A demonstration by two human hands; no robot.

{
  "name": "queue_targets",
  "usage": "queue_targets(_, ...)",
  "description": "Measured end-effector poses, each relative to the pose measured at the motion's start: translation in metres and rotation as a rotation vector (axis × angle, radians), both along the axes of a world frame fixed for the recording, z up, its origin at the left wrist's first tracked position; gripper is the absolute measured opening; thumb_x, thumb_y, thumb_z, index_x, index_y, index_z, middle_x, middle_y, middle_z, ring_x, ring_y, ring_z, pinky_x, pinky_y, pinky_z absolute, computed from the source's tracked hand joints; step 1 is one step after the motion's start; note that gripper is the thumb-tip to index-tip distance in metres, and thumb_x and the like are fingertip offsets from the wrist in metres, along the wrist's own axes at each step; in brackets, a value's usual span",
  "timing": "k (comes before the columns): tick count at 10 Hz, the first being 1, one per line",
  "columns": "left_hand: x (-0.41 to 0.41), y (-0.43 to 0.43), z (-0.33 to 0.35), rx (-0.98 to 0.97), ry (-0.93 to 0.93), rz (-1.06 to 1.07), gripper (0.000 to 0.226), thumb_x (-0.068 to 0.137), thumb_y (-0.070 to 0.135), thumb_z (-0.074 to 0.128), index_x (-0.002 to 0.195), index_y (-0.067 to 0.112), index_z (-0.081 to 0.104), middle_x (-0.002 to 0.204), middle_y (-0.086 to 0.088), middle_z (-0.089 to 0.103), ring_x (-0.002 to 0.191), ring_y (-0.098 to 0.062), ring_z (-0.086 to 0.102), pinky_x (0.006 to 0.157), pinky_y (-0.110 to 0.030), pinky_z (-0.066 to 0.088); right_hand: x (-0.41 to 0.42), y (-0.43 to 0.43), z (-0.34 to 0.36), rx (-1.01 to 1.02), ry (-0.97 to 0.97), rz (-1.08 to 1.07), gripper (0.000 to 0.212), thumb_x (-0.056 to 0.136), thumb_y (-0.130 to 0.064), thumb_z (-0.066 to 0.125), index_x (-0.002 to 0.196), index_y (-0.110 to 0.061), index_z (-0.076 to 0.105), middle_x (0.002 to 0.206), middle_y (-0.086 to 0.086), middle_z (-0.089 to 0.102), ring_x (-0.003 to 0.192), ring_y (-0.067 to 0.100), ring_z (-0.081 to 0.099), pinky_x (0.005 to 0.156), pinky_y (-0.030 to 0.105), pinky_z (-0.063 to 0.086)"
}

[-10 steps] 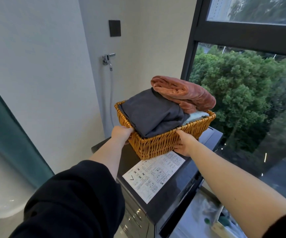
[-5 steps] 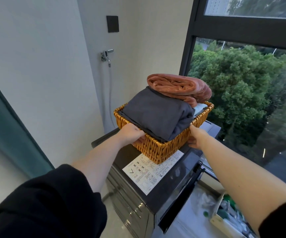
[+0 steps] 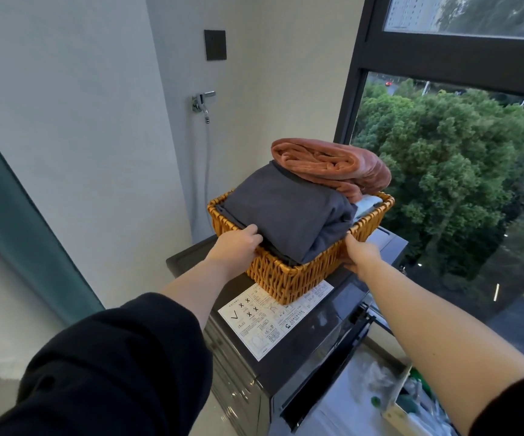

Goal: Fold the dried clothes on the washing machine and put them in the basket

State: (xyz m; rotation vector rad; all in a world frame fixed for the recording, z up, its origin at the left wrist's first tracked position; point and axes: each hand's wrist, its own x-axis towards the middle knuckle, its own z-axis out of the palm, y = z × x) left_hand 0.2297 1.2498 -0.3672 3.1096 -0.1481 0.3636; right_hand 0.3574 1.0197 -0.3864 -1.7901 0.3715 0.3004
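Head view: wicker basket (image 3: pixel 289 278) atop washing machine (image 3: pixel 342 313), near corner over label sheet (image 3: pixel 263 325); left hand (image 3: pixel 235 247) curled over near-left rim, fingers touching folded grey garment (image 3: pixel 285 212); right hand (image 3: pixel 361 254) clasps near-right wall, thumb at rim; rolled pink blanket (image 3: pixel 326 162) on top, toward far side.

Wall tap (image 3: pixel 203 102) below dark switch plate (image 3: pixel 215 45), window (image 3: pixel 452 55) right

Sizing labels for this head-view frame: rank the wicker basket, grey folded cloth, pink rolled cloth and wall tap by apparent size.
1. wicker basket, by its outline
2. grey folded cloth
3. pink rolled cloth
4. wall tap, by far the smallest, though it sits farther back
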Motion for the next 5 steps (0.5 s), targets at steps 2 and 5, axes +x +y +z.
queue_targets(2, -0.007, -0.009, -0.002, -0.008, -0.023, -0.019, 0.018, 0.095, 0.014, 0.050, 0.107, 0.007, 0.061, 0.103, -0.004, 0.052, 0.069, -0.016, 0.047, 0.059, -0.024, 0.032, -0.004, -0.003, 0.000, -0.077, -0.068, -0.025, 0.038, 0.088, -0.044, 0.058, 0.086, -0.007, 0.049, 0.105, 0.020, 0.064, 0.092, 0.031, 0.061, 0.091, 0.046, 0.052)
queue_targets(5, -0.013, -0.007, 0.004, 0.172, -0.066, -0.143, 0.022, 0.081, 0.012, 0.070, 0.062, 0.014, 0.060, 0.065, 0.003, 0.046, 0.039, -0.010, 0.030, 0.037, -0.017, 0.012, -0.003, -0.021, 0.013, -0.162, -0.087, 0.165, 0.036, 0.089, -0.040, 0.057, 0.082, -0.004, 0.061, 0.086, 0.019, 0.064, 0.075, 0.030, 0.062, 0.067, 0.038, 0.052)
